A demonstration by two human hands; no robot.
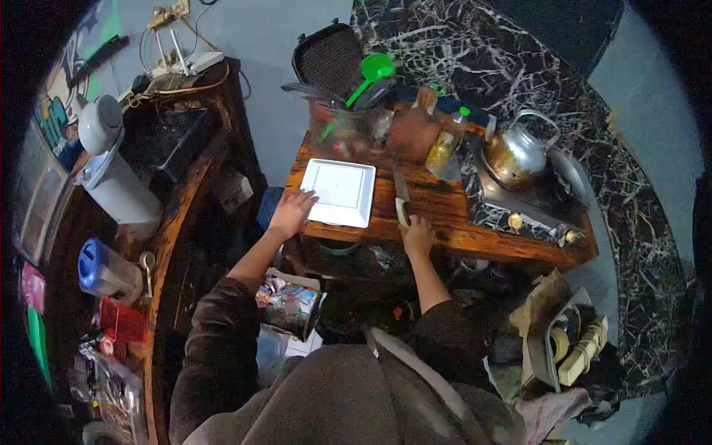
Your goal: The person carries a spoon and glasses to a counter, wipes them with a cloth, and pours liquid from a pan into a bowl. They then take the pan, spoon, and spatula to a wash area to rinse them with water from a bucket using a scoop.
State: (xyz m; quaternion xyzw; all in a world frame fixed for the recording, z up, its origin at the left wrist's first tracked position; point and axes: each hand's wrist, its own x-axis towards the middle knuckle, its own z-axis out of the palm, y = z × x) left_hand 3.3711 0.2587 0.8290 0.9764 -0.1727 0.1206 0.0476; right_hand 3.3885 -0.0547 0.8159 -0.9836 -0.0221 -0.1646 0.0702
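A square white plate lies on the wooden table, with a raised inner square on the face turned up. My left hand rests at its left edge, fingers stretched out and touching the rim. To the right of the plate is a knife with a pale handle, its blade pointing away from me. The fingers of my right hand are closed around the near end of that handle.
Behind the plate stands a utensil container with a green ladle. An oil bottle and a metal kettle on a stove are to the right. Wooden shelving with a blue-lidded jug runs along the left.
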